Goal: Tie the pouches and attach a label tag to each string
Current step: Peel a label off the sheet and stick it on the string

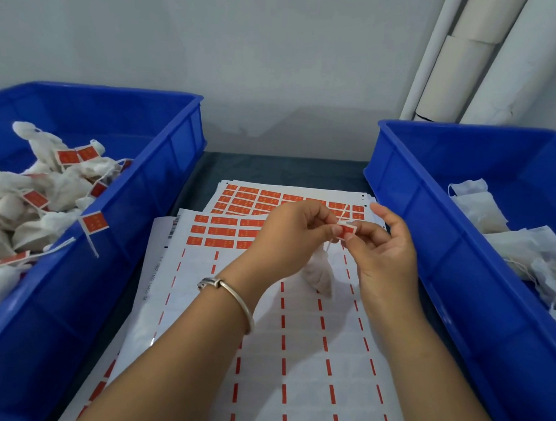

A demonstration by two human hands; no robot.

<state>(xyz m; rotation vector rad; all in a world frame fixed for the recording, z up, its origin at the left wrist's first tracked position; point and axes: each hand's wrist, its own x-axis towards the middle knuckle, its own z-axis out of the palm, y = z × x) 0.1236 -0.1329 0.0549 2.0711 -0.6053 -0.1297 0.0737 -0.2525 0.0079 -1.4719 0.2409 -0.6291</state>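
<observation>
The red label tag (346, 230) sits right at the centre of the action, pinched between both sets of fingertips above the middle of the sheets. The string (344, 214) runs through it almost upright: a short free end pokes up and slightly right above the tag, and the longer run drops down to the white pouch (319, 274), which dangles just below the hands, blurred, over the stripped part of the label sheet (294, 341).

So the string's long axis is near vertical, and the tag folds across it. The left hand (291, 237) closes in from the left, thumb and forefinger gripping the tag's left edge; the right hand (385, 249) comes from the right, its fingertips pinching the other edge. Neither hand is nearer — they meet on the tag, dead even.

By the look of it, the sticker is being pressed closed around the string. From here the finished piece would likely travel left, to the left bin (161, 177) holding tagged pouches (43, 196). The right bin (417, 199), just beside the right wrist, holds untagged pouches (496, 230). A further sheet (271, 197) of unused red labels lies beyond the hands.
</observation>
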